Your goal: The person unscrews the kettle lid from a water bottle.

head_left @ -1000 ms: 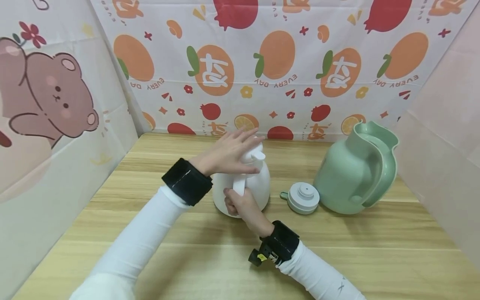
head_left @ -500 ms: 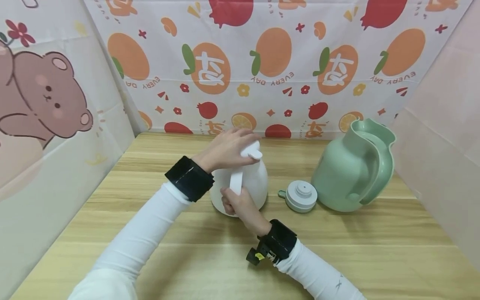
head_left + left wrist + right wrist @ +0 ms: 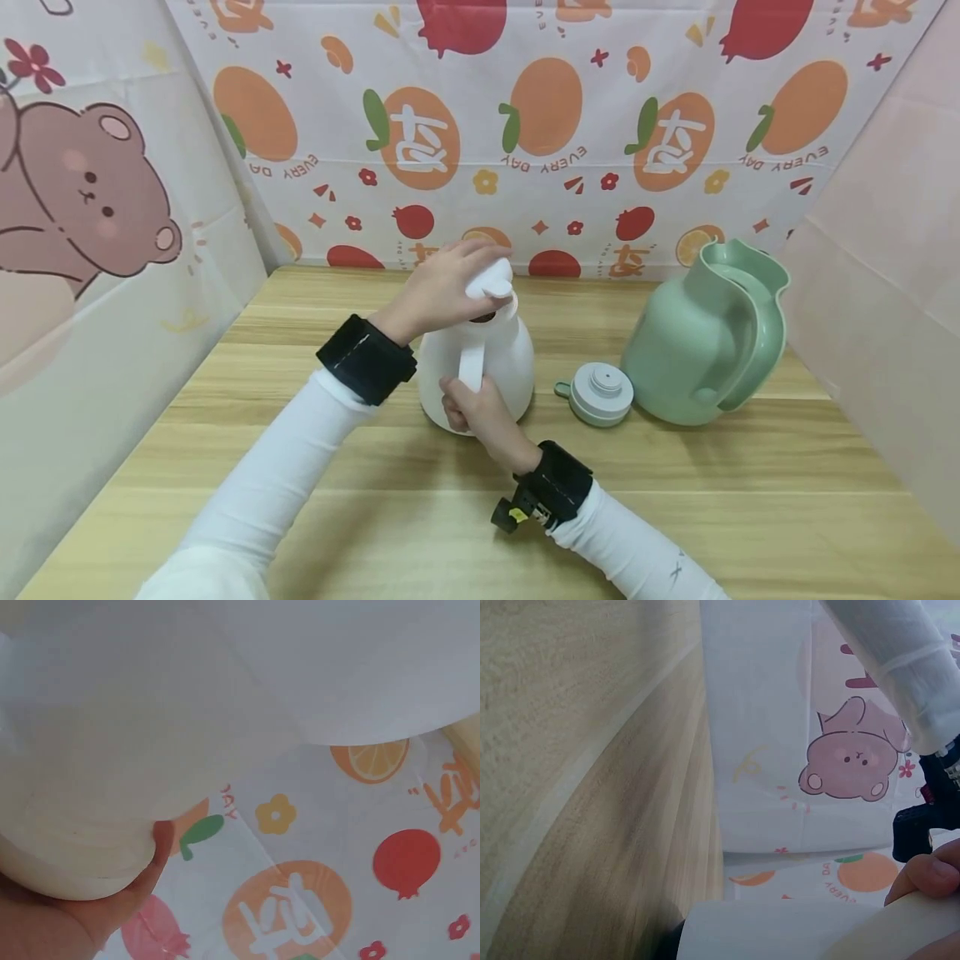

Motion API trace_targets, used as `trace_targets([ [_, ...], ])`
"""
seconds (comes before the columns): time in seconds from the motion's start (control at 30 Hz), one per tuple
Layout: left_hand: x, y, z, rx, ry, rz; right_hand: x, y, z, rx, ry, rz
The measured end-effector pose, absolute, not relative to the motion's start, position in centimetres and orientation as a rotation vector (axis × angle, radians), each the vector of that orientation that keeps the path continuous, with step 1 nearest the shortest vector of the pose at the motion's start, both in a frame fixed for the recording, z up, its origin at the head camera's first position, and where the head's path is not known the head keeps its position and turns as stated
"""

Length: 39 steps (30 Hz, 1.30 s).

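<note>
In the head view, a white vacuum jug (image 3: 513, 362) stands upright on the wooden table. My left hand (image 3: 442, 292) grips its white lid (image 3: 491, 279) from above, thumb along the near side. That lid sits tilted and raised on the near side, and a dark opening shows beneath it. The left wrist view has the thumb (image 3: 161, 844) curved round the lid's rounded edge. My right hand (image 3: 480, 408) holds the jug's handle (image 3: 472, 365) low down, fingers curled round it. The right wrist view shows the jug's white side (image 3: 757, 930) along the bottom.
A green vacuum jug (image 3: 675, 358) without its stopper stands at the right, its handle toward the near right. Beside it lies a pale grey-green stopper (image 3: 602, 394) with a small tab. Printed cloth walls (image 3: 480, 192) rise behind and on both sides of the table (image 3: 360, 517).
My left hand has closed from spread fingers over the jug's top to a grip on the lid, then raised and tilted it, uncovering a dark opening. My right hand keeps its hold on the handle.
</note>
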<state>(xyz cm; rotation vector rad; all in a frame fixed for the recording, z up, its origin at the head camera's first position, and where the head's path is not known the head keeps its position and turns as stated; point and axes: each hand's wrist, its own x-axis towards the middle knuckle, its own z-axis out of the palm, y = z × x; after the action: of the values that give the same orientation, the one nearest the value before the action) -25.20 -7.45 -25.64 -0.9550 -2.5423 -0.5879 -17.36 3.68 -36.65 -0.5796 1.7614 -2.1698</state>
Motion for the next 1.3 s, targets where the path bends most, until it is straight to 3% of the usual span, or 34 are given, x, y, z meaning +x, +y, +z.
trace_targets([
  [0.97,-23.6,-12.7,-31.5,-0.567,-1.586,-2.360,-17.2,3.8,-36.6,-0.600,1.833,-2.156],
  [1.3,-22.8,-14.2,-33.1,-0.578,-0.712,-3.064,-17.2,3.7,-36.8,-0.612,1.814,-2.180],
])
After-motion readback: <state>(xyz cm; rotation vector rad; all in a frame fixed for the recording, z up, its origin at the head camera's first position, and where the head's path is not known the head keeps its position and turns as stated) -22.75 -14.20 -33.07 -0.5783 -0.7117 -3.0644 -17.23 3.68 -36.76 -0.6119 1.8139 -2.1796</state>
